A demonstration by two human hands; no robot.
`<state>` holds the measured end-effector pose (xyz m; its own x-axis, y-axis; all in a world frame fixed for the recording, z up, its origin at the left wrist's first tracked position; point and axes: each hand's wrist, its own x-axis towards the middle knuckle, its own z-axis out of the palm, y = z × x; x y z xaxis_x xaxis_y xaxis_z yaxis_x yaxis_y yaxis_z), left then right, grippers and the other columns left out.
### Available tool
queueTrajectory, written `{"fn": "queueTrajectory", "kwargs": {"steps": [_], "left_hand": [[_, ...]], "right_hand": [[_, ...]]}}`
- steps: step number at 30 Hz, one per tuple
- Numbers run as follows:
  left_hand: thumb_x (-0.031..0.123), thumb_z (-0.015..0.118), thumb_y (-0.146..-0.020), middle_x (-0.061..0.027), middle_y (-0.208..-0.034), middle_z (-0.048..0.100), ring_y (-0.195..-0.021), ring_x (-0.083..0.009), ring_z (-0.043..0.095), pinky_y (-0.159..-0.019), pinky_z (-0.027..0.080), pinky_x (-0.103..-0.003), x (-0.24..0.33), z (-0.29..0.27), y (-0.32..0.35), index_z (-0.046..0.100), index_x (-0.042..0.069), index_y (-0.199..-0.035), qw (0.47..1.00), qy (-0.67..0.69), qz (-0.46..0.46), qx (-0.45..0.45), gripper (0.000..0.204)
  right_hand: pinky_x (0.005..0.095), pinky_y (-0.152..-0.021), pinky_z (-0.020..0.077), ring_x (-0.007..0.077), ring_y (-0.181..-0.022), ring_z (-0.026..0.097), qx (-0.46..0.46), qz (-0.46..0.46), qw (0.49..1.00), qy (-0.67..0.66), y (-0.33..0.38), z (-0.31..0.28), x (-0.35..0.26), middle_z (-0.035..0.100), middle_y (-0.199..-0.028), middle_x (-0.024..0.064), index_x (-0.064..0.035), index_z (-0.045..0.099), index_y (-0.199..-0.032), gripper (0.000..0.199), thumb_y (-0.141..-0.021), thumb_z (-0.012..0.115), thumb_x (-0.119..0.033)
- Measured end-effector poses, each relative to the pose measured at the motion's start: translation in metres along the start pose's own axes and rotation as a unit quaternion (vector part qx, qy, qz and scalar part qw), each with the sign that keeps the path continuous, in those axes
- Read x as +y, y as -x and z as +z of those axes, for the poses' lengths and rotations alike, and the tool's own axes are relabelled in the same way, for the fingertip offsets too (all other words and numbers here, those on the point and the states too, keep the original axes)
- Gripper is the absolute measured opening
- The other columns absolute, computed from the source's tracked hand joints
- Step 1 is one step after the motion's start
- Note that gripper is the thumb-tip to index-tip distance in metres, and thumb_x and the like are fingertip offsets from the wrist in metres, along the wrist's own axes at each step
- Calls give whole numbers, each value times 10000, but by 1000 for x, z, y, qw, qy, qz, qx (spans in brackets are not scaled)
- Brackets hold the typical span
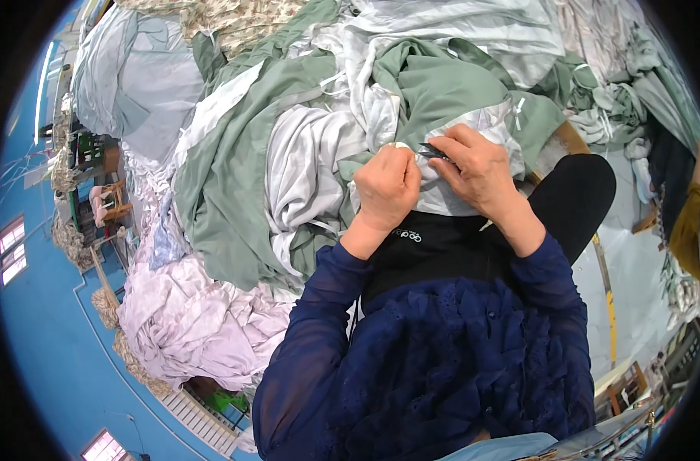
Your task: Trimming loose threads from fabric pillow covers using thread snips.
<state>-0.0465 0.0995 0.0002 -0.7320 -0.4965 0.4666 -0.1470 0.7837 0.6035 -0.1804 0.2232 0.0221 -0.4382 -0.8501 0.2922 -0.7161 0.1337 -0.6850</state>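
Head view shows the left hand point(387, 183) fisted, apparently pinching white cloth point(444, 201) over the lap point(454, 247), the right hand point(479, 167) curled around a black tool point(433, 150), best guided slowly to spare the cloth.

1. Bright, diffuse light overall; soft shadows in the green fabric point(227, 177) folds.
2. Glare bleaches the far-left window point(13, 250) to near white.
3. Fisheye distortion bows the blue wall point(39, 338) beside black corners.
4. Centre fairly sharp; edge details softer.
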Motion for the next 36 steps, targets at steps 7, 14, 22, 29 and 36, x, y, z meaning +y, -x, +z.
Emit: {"fn": "queueTrajectory", "kwargs": {"steps": [7, 14, 22, 29, 36], "left_hand": [[-6, 634, -722, -100, -676, 533, -565, -298, 555, -496, 432, -393, 4, 1, 3, 579, 40, -790, 998, -49, 40, -16, 99], [-8, 643, -705, -101, -664, 527, -555, -296, 551, -486, 426, -390, 3, 2, 5, 581, 37, -791, 998, -45, 48, -8, 115], [-24, 632, -704, -105, -652, 518, -542, -301, 537, -478, 411, -396, 3, 2, 9, 581, 38, -792, 998, -39, 50, 0, 119], [-35, 628, -699, -107, -637, 505, -537, -302, 533, -478, 407, -398, 3, 4, 14, 569, 41, -773, 998, -31, 42, 18, 121], [-38, 626, -695, -105, -625, 489, -536, -302, 531, -480, 408, -398, 3, 4, 16, 558, 42, -748, 999, -33, 35, 10, 117]], "right_hand": [[353, -642, 516, 259, -772, 644, -41, 8, 997, 72, 1, -8, -11, 642, -902, 54, -82, 663, -1052, 303, -761, 740, -113], [364, -621, 503, 253, -789, 619, -24, -10, 995, 93, 4, -5, -13, 575, -830, 57, -86, 627, -999, 253, -771, 719, -147], [354, -668, 516, 261, -820, 641, -52, 17, 994, 95, 4, -7, -17, 637, -900, 58, -71, 658, -1013, 253, -775, 726, -118], [350, -655, 512, 252, -818, 637, -40, 9, 994, 102, 7, -5, -16, 628, -890, 47, -77, 659, -992, 233, -774, 725, -124], [342, -648, 509, 244, -809, 635, -38, -1, 993, 114, 8, -3, -16, 625, -905, 41, -81, 651, -1007, 260, -761, 728, -112]]}}
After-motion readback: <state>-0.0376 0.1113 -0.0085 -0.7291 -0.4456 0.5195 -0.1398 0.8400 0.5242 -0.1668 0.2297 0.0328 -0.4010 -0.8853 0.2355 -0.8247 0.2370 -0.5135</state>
